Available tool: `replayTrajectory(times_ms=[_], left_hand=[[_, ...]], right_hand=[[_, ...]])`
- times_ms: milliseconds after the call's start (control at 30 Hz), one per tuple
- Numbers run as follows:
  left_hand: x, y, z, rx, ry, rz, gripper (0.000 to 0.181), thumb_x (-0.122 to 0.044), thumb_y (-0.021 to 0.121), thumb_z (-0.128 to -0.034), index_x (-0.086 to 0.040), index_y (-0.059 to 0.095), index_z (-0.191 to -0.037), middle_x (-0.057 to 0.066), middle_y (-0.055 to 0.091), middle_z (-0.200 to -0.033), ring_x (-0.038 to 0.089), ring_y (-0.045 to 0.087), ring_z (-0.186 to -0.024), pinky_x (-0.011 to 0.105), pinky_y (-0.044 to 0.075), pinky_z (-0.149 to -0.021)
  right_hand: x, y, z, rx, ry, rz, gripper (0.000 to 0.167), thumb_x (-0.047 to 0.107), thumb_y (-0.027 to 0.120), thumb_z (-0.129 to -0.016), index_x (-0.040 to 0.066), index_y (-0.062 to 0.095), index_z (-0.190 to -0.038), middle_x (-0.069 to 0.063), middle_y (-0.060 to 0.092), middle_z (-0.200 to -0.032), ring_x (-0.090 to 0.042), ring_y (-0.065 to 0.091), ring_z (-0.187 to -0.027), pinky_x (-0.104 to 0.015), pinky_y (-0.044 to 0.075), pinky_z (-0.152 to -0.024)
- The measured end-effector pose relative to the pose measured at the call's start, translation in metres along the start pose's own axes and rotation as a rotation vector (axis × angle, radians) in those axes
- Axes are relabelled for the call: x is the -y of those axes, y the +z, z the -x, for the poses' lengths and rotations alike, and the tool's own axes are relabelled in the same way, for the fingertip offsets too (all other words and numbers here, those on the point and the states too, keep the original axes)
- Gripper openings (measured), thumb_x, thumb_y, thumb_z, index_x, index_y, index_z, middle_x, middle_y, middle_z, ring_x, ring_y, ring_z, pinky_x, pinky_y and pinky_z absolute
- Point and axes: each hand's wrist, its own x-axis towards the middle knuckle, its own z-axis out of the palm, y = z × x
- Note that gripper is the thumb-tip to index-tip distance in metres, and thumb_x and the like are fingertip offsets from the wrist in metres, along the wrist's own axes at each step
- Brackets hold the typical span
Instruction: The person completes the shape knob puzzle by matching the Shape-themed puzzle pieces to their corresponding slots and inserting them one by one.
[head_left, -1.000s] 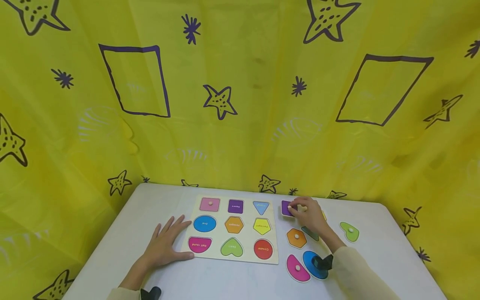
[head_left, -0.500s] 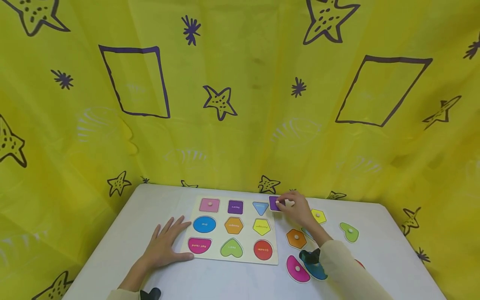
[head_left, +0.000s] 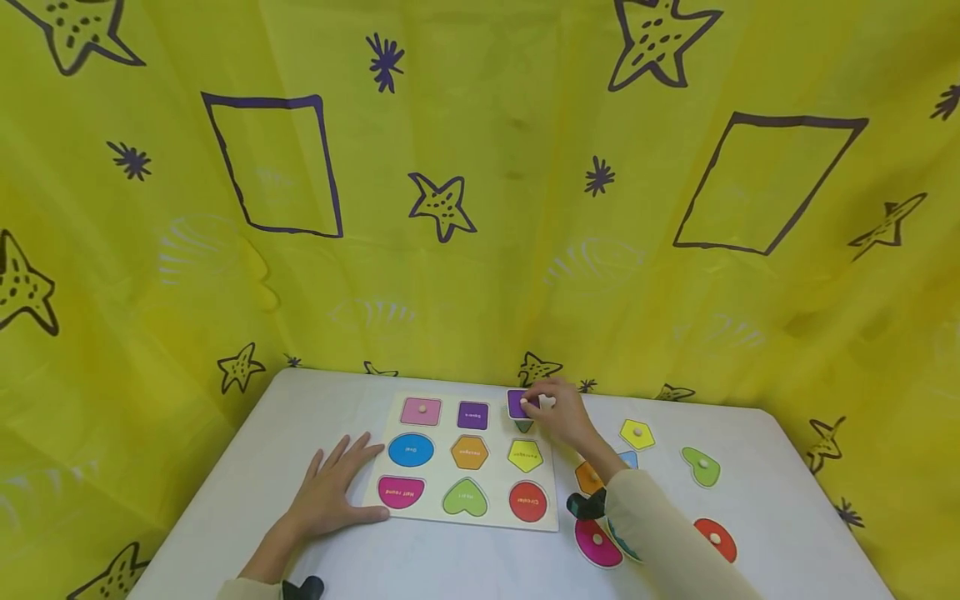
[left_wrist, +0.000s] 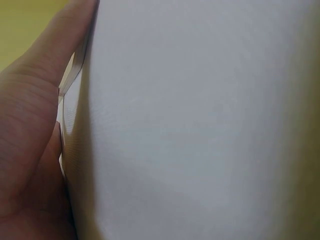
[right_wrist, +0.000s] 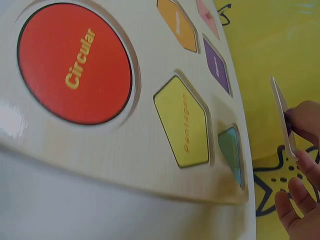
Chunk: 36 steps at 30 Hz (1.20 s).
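Note:
In the head view a wooden shape puzzle board (head_left: 495,518) lies on the white table. My right hand (head_left: 564,415) pinches the knob of a purple square puzzle piece (head_left: 517,403), held above the board's far right corner and partly covering the triangle recess. In the right wrist view the square piece (right_wrist: 281,117) appears edge-on, lifted off the board. A purple square recess (head_left: 472,415) is just left of it. A pink rectangle piece (head_left: 422,410) sits in the far left recess. My left hand (head_left: 330,487) lies with fingers spread at the board's left edge, thumb at the near corner.
Loose knobbed pieces lie right of the board: a yellow pentagon (head_left: 637,433), a green heart (head_left: 701,467), a red circle (head_left: 716,540), an orange hexagon (head_left: 587,478) and a pink half round (head_left: 597,543). My right forearm partly covers blue pieces. A yellow curtain (head_left: 495,275) hangs behind the table.
My right hand has carried the purple square piece leftward, from beside the board to over its far right corner. The left hand stays in place.

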Motion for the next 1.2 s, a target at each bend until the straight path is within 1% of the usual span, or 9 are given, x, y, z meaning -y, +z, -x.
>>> replayTrajectory(times_ms=[167, 233, 367, 467, 600, 733, 900, 1000, 1200], left_hand=[[-0.003, -0.001, -0.002, 0.014, -0.007, -0.001, 0.104, -0.074, 0.08, -0.0667, -0.022, 0.05, -0.152, 0.012, 0.037, -0.164, 0.045, 0.019, -0.153, 0.073, 0.002, -0.118], [-0.006, -0.005, -0.002, 0.024, -0.008, -0.007, 0.103, -0.074, 0.079, -0.068, -0.022, 0.05, -0.152, 0.013, 0.036, -0.164, 0.046, 0.019, -0.153, 0.074, 0.002, -0.118], [-0.008, -0.007, -0.003, 0.038, -0.013, -0.018, 0.103, -0.074, 0.078, -0.069, -0.022, 0.049, -0.153, 0.013, 0.035, -0.165, 0.046, 0.018, -0.153, 0.073, 0.002, -0.118], [-0.009, -0.007, -0.003, 0.042, -0.017, -0.013, 0.103, -0.073, 0.079, -0.069, -0.021, 0.049, -0.153, 0.013, 0.035, -0.165, 0.046, 0.018, -0.153, 0.073, 0.002, -0.118], [-0.009, -0.007, -0.003, 0.037, -0.017, -0.007, 0.103, -0.073, 0.08, -0.0686, -0.021, 0.05, -0.153, 0.013, 0.036, -0.164, 0.046, 0.018, -0.153, 0.074, 0.002, -0.118], [-0.009, -0.007, -0.002, 0.032, -0.014, -0.012, 0.103, -0.073, 0.079, -0.0685, -0.021, 0.05, -0.153, 0.013, 0.036, -0.164, 0.047, 0.018, -0.153, 0.074, 0.002, -0.118], [-0.007, -0.006, -0.002, 0.032, -0.018, -0.022, 0.103, -0.073, 0.079, -0.0686, -0.022, 0.049, -0.153, 0.013, 0.036, -0.164, 0.046, 0.019, -0.153, 0.074, 0.003, -0.118], [-0.007, -0.005, -0.001, 0.034, -0.022, -0.032, 0.104, -0.074, 0.079, -0.0681, -0.022, 0.049, -0.153, 0.013, 0.036, -0.164, 0.046, 0.019, -0.153, 0.074, 0.004, -0.118], [-0.006, -0.005, -0.001, 0.034, -0.027, -0.033, 0.104, -0.073, 0.08, -0.0678, -0.022, 0.05, -0.153, 0.013, 0.036, -0.164, 0.046, 0.019, -0.153, 0.074, 0.004, -0.118]], right_hand=[[0.006, 0.013, -0.002, 0.007, 0.037, -0.021, 0.008, 0.011, 0.079, -0.091, 0.008, 0.08, -0.098, -0.014, 0.064, -0.124, -0.036, 0.055, -0.121, -0.056, 0.05, -0.102], [0.006, 0.018, -0.004, 0.011, 0.052, -0.029, 0.007, 0.012, 0.079, -0.091, 0.01, 0.08, -0.097, -0.013, 0.063, -0.125, -0.035, 0.055, -0.122, -0.056, 0.049, -0.104], [0.007, 0.029, -0.007, 0.015, 0.025, -0.04, 0.005, 0.011, 0.079, -0.091, 0.01, 0.08, -0.096, -0.013, 0.064, -0.124, -0.035, 0.056, -0.121, -0.054, 0.049, -0.104], [0.008, 0.036, -0.01, 0.013, -0.002, -0.049, 0.005, 0.009, 0.079, -0.09, 0.008, 0.08, -0.095, -0.014, 0.065, -0.119, -0.035, 0.058, -0.117, -0.053, 0.051, -0.102], [0.008, 0.046, -0.014, 0.017, -0.006, -0.058, 0.005, 0.009, 0.079, -0.09, 0.008, 0.08, -0.094, -0.012, 0.065, -0.117, -0.034, 0.058, -0.116, -0.053, 0.051, -0.101], [0.008, 0.055, -0.017, 0.023, 0.008, -0.071, 0.005, 0.01, 0.08, -0.09, 0.008, 0.081, -0.094, -0.012, 0.065, -0.118, -0.034, 0.056, -0.117, -0.053, 0.047, -0.103], [0.01, 0.065, -0.016, 0.028, 0.027, -0.064, 0.005, 0.011, 0.079, -0.091, 0.009, 0.081, -0.095, -0.011, 0.064, -0.118, -0.033, 0.054, -0.118, -0.057, 0.042, -0.106], [0.012, 0.071, -0.016, 0.024, 0.021, -0.06, 0.004, 0.011, 0.079, -0.091, 0.008, 0.081, -0.094, -0.011, 0.065, -0.117, -0.035, 0.053, -0.119, -0.059, 0.04, -0.107], [0.014, 0.08, -0.017, 0.016, 0.021, -0.043, 0.005, 0.014, 0.081, -0.089, 0.009, 0.081, -0.092, -0.011, 0.066, -0.116, -0.035, 0.05, -0.121, -0.058, 0.034, -0.109]])
